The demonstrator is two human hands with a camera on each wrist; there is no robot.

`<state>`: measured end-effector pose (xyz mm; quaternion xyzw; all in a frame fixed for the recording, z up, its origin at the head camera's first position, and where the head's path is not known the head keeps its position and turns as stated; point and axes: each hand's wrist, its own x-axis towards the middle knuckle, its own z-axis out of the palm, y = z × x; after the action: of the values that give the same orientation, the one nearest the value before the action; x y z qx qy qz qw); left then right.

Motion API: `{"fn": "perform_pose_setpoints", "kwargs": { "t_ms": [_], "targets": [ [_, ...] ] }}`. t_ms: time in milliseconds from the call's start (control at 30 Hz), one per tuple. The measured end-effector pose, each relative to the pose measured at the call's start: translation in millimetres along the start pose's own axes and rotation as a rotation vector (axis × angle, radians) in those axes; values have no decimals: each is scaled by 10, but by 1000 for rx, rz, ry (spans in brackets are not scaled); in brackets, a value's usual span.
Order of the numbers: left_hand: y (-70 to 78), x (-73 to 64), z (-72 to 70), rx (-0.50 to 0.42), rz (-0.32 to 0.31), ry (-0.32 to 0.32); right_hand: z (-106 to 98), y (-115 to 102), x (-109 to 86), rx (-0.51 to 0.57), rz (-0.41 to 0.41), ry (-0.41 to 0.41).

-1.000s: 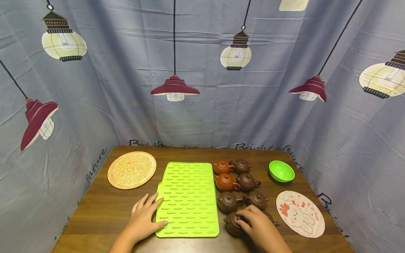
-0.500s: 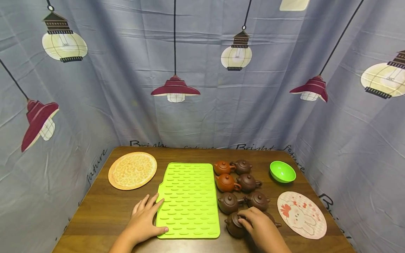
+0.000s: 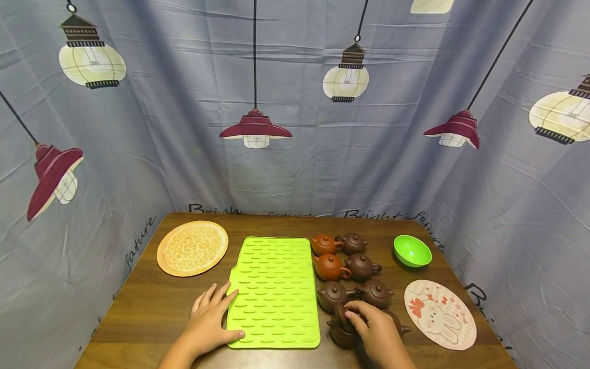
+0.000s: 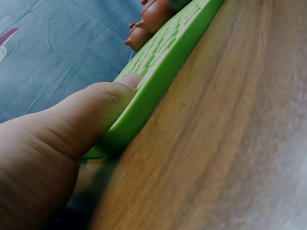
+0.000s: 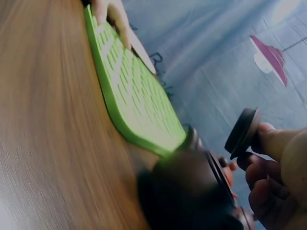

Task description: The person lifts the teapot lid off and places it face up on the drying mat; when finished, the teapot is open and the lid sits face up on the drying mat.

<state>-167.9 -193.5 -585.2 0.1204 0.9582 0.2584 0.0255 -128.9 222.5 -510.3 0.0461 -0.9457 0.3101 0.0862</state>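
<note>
My right hand (image 3: 379,328) pinches a dark brown teapot lid (image 5: 243,132) between thumb and fingers. Raised off its pot, the lid tilts above the opening in the right wrist view. Beneath it stands the dark brown teapot (image 3: 342,336), nearest of the left column; up close its body is blurred. My left hand (image 3: 206,322) lies with fingers spread on the left edge of a lime green ridged mat (image 3: 274,292). In the left wrist view its thumb (image 4: 103,98) presses on the mat's rim. Another brown teapot (image 3: 402,328) is partly hidden behind my right hand.
Two orange-brown teapots (image 3: 330,266) and several dark brown teapots (image 3: 361,266) stand in two columns right of the mat. A green bowl (image 3: 412,251) and a round rabbit-print mat (image 3: 440,314) are farther right. A round yellow-orange mat (image 3: 192,248) lies back left.
The lid, seated on the teapot under my right fingers before, is now lifted off and tilted. My left hand stays in place on the mat.
</note>
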Motion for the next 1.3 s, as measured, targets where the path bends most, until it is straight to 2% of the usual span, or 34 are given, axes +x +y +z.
{"fn": "perform_pose_setpoints", "kwargs": {
  "t_ms": [133, 300, 567, 800, 1067, 1300],
  "targets": [
    [5, -9, -17, 4, 13, 17, 52, -74, 13, 141, 79, -6],
    [-3, -14, -24, -3, 12, 15, 118, -158, 47, 419, 175, -82],
    [-28, 1, -17, 5, 3, 3, 209, -250, 105, 710, 253, -192],
    [-28, -8, -19, 3, 5, 0, 293, -388, 154, 873, 284, -302],
    [-24, -37, -28, 1, 25, 5, 460, -547, 163, 1041, 269, -405],
    [-8, -40, -65, -33, 27, -43, 635, -686, 200, 1116, 266, -478]
  ]
}}
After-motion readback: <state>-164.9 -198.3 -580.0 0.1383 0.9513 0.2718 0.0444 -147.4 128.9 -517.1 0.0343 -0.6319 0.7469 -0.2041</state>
